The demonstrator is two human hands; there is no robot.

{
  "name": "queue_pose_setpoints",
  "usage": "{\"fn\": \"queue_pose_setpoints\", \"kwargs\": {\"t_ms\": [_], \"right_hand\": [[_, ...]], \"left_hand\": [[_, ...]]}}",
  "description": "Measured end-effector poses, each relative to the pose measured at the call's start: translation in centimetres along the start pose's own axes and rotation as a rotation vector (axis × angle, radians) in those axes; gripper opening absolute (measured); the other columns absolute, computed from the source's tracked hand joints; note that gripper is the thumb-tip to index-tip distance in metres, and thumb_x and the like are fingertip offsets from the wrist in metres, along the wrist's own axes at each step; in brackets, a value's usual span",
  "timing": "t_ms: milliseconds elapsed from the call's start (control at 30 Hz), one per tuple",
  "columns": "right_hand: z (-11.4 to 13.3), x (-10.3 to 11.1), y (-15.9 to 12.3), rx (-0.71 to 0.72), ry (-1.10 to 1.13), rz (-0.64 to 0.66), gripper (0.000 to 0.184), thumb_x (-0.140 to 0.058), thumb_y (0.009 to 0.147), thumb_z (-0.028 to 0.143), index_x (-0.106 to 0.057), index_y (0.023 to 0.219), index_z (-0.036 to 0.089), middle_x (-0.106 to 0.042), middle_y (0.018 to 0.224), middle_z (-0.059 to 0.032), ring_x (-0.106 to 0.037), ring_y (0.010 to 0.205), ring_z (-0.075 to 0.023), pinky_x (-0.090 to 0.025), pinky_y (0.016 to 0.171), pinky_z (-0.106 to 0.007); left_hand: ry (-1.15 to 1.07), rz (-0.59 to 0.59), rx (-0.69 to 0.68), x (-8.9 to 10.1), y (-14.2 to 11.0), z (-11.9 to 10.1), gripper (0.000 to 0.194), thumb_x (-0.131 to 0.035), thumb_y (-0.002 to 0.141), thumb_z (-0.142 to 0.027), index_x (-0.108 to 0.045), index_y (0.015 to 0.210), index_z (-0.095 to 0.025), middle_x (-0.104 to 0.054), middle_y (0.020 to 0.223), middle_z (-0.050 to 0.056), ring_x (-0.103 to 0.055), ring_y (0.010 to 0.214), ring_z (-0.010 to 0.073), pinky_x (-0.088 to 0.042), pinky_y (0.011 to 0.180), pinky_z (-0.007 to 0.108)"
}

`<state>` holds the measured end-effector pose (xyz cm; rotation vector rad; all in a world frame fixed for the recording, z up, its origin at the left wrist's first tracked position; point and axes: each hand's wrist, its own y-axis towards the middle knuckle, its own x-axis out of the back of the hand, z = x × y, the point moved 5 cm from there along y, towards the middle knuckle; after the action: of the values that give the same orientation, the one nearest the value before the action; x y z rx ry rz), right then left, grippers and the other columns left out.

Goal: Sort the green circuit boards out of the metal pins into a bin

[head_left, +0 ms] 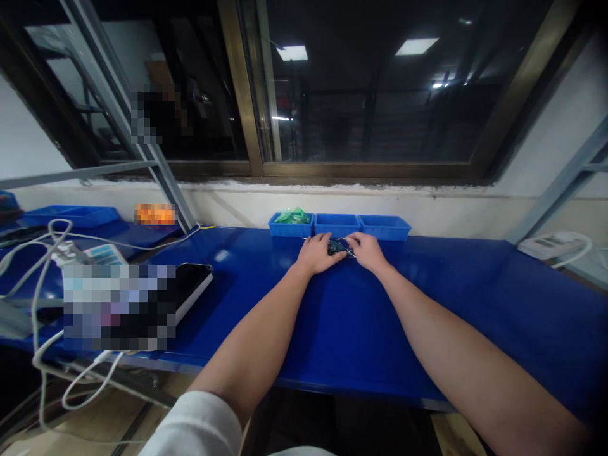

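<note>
Both my arms reach across the blue table (342, 329) toward its far side. My left hand (317, 253) closes on the left part of a small dark circuit board (336, 247), thumb along its near edge. At the board's right side my right hand (368, 251) pinches with its fingertips; thin, shiny wire-like pieces (350, 251) show there, and what exactly the fingers grip is too small to name. Parts of the board are hidden behind my fingers. Just beyond the hands stands a row of blue bins, the left bin (291, 229) holding green pieces (295, 216).
A middle bin (337, 223) and a right bin (386, 228) complete the row. Left lie a dark-topped device (194, 275), partly pixelated, and looping white cables (35, 316). A white power strip (551, 244) sits far right. Metal posts (168, 183) rise before the window.
</note>
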<state>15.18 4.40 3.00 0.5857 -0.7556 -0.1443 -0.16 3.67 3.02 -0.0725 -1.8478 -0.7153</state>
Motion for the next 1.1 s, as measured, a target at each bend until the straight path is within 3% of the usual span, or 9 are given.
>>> {"fn": "queue_pose_setpoints", "kwargs": {"t_ms": [133, 233, 467, 667, 933, 1100], "right_hand": [[0.3, 0.0, -0.1, -0.013, 0.033, 0.024, 0.025, -0.048, 0.081, 0.035, -0.064, 0.074, 0.017, -0.065, 0.065, -0.0028, -0.056, 0.061, -0.0149, -0.039, 0.061, -0.026], [0.5, -0.2, -0.1, 0.002, 0.047, 0.071, 0.029, -0.047, 0.081, 0.040, -0.061, 0.068, 0.017, -0.062, 0.061, -0.0016, -0.053, 0.057, -0.0137, -0.036, 0.057, -0.025], [1.0, -0.6, -0.2, 0.041, 0.035, 0.130, 0.040, -0.041, 0.083, 0.047, -0.057, 0.061, 0.017, -0.058, 0.058, -0.0013, -0.050, 0.056, -0.0134, -0.035, 0.057, -0.025], [0.7, -0.3, -0.2, 0.009, 0.138, 0.032, 0.027, -0.050, 0.078, 0.040, -0.063, 0.078, 0.017, -0.066, 0.074, -0.0040, -0.056, 0.068, -0.0155, -0.041, 0.065, -0.026], [0.1, -0.7, -0.1, -0.028, 0.141, 0.083, 0.027, -0.049, 0.078, 0.039, -0.062, 0.072, 0.017, -0.065, 0.069, -0.0029, -0.056, 0.067, -0.0156, -0.042, 0.064, -0.027], [-0.3, -0.6, 0.1, -0.100, 0.437, 0.035, 0.028, -0.060, 0.069, 0.038, -0.062, 0.084, 0.015, -0.065, 0.071, -0.0034, -0.060, 0.069, -0.0171, -0.045, 0.069, -0.030]], "left_hand": [[-0.081, -0.095, -0.118, 0.7, 0.2, -0.5, 0.033, -0.047, 0.084, -0.037, -0.057, 0.110, -0.019, -0.063, 0.107, 0.007, -0.058, 0.098, 0.0191, -0.042, 0.089, 0.030], [-0.126, -0.125, -0.128, 0.8, 0.3, -0.3, 0.023, -0.046, 0.085, -0.030, -0.061, 0.099, -0.019, -0.065, 0.097, 0.005, -0.060, 0.088, 0.0167, -0.045, 0.081, 0.027], [-0.129, -0.148, -0.142, 1.2, 0.2, -0.6, 0.020, -0.046, 0.087, -0.029, -0.063, 0.094, -0.020, -0.065, 0.093, 0.005, -0.060, 0.085, 0.0155, -0.045, 0.081, 0.027], [-0.055, -0.120, -0.029, 1.5, 0.2, -0.4, 0.026, -0.040, 0.089, -0.030, -0.064, 0.093, -0.021, -0.065, 0.093, 0.005, -0.059, 0.087, 0.0164, -0.044, 0.081, 0.028], [-0.094, -0.106, -0.016, 1.4, 0.1, -0.4, 0.026, -0.040, 0.089, -0.032, -0.062, 0.099, -0.022, -0.063, 0.099, 0.005, -0.058, 0.091, 0.0166, -0.043, 0.085, 0.029], [-0.075, -0.097, 0.008, 1.3, 0.2, -0.1, 0.028, -0.038, 0.090, -0.031, -0.064, 0.095, -0.023, -0.061, 0.098, 0.005, -0.058, 0.092, 0.0170, -0.043, 0.086, 0.029]]}}
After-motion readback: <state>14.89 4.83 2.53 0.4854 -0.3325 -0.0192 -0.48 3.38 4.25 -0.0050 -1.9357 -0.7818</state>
